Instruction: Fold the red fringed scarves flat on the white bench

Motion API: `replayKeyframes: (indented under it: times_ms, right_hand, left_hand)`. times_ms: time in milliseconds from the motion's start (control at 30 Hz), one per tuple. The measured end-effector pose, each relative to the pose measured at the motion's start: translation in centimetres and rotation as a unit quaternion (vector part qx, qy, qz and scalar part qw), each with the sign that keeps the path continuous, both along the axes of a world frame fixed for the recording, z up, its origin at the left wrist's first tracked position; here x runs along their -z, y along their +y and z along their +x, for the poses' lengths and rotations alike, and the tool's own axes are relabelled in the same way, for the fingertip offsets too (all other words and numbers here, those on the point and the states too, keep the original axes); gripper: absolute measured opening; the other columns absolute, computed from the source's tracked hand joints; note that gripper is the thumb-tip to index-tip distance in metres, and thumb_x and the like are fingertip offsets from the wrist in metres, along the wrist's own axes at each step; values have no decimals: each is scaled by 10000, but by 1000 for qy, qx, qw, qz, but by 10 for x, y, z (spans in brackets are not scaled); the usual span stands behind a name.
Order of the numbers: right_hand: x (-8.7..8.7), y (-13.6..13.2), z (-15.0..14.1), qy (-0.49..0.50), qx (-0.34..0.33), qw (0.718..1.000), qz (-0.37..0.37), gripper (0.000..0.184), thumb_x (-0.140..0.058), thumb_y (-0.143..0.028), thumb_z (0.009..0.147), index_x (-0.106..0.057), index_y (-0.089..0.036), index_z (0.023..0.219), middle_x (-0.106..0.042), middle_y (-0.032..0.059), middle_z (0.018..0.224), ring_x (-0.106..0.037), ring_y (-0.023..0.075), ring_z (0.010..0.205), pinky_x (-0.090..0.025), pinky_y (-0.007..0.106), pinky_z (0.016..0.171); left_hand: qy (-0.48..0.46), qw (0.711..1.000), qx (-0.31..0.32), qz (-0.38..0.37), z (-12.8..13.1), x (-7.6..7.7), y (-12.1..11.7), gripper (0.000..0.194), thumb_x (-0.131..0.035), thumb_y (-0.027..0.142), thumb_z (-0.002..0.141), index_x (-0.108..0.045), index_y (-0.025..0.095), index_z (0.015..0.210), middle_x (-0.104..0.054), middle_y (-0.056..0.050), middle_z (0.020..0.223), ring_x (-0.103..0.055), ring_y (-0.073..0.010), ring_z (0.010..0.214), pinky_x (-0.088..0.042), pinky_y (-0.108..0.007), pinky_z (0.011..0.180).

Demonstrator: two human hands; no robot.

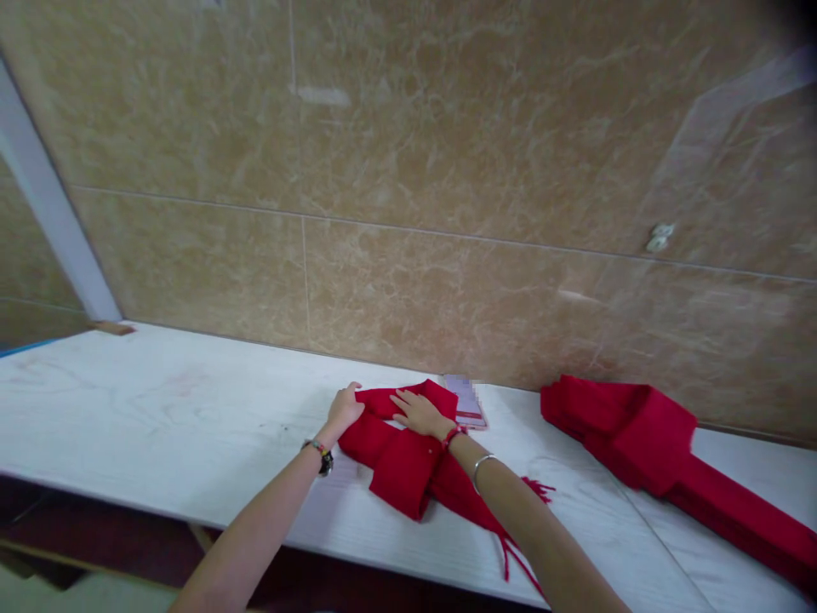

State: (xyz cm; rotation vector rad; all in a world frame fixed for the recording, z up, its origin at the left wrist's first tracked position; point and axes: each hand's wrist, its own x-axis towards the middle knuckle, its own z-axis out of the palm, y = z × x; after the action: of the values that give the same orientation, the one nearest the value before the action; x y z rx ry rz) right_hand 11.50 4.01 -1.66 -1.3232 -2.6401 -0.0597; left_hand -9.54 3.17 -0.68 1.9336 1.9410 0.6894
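Note:
A folded red scarf (408,468) with fringed ends lies on the white tabletop in front of me. At its left end my left hand (346,407) is closed on the fabric, gripping a folded edge. My right hand (421,415) rests flat on the scarf's upper fold with its fingers apart. Fringe shows below my right forearm, which hides part of the cloth. Just behind my right wrist lies a flat phone-like item (472,404), its face blurred.
To the right, a stack of folded red cloths (644,434) lies along the wall and runs off the view. The white table (159,409) meets a brown marbled wall (414,170) at its back. A small brown block (113,328) sits at the far left corner.

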Motion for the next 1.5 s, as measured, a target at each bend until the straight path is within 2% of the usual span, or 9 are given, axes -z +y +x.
replayKeyframes:
  times_ms: [100, 267, 400, 500, 700, 900, 1000, 1267, 1500]
  right_hand:
    - [14, 0, -2, -49, -20, 999, 5, 482, -350, -364, 907, -333, -182, 1353, -327, 120, 1403, -339, 267, 1255, -354, 445, 970]
    - [8, 5, 5, -91, -42, 995, 3, 463, -304, -385, 920, -313, -244, 1361, -300, 95, 1422, -280, 297, 1281, -341, 501, 963]
    - [7, 4, 6, -104, -25, 994, -31, 462, -315, -394, 917, -304, -268, 1361, -292, 81, 1427, -272, 293, 1286, -339, 505, 963]
    - [2, 3, 4, -49, -27, 998, 1, 436, -360, -346, 907, -385, -220, 1324, -343, 100, 1399, -282, 278, 1282, -311, 489, 993]
    - [-27, -45, 19, 236, 75, 961, 121, 335, -371, -220, 869, -530, -159, 1158, -571, 133, 1109, -508, 227, 1071, -412, 432, 926]
    - [14, -146, 64, 23, 32, 997, 65, 537, -526, -363, 803, -401, -210, 1302, -475, 148, 1280, -460, 305, 1142, -418, 495, 895]
    - [31, -164, 80, -79, 9, 993, 92, 507, -507, -192, 801, -412, -166, 1298, -427, 159, 1331, -437, 303, 1176, -422, 469, 910]
    - [2, -173, 76, -134, -48, 980, 139, 425, -426, -30, 786, -510, -117, 1194, -495, 162, 1271, -445, 293, 1176, -424, 463, 918]
    - [-6, -180, 69, -120, -53, 987, 95, 456, -358, 15, 791, -485, -78, 1219, -548, 157, 1212, -520, 226, 1107, -456, 338, 903]
  left_hand:
    - [31, 999, 20, 36, -3, 0, -9, 581, -459, 26, 722, -415, 180, 1280, -566, -110, 1143, -530, -189, 1049, -396, -290, 878]
    - [169, 921, 335, 104, -7, 0, -24, 366, -429, 254, 867, -498, 278, 1225, -487, -50, 1290, -398, -195, 1213, -272, -359, 1016]
    - [213, 882, 419, 43, -24, -3, -30, 350, -384, 325, 901, -465, 354, 1240, -460, -13, 1325, -388, -199, 1230, -215, -432, 1033]
    - [204, 883, 421, 38, -34, -7, -33, 366, -402, 287, 894, -446, 388, 1243, -429, 5, 1349, -331, -203, 1268, -141, -477, 1052]
    - [103, 962, 218, 126, -20, -6, -64, 468, -357, 335, 900, -313, 235, 1355, -249, -94, 1439, -151, -255, 1334, -187, -498, 1045]
    - [150, 907, 392, 38, 6, 3, -113, 792, -551, 590, 720, -231, 295, 1382, -250, -105, 1438, -158, -325, 1322, -169, -543, 1036]
    - [195, 900, 390, 25, 8, 6, -116, 637, -518, 517, 783, -265, 381, 1351, -188, -69, 1463, -117, -357, 1323, -133, -606, 1004]
    - [250, 868, 428, 40, 12, -15, -113, 798, -526, 113, 731, -150, 399, 1374, -28, -17, 1491, 12, -357, 1330, -123, -622, 996]
    - [154, 872, 465, -28, 9, -22, -97, 923, -612, 379, 710, -25, 275, 1414, -42, -66, 1487, -107, -286, 1338, -190, -402, 1067]
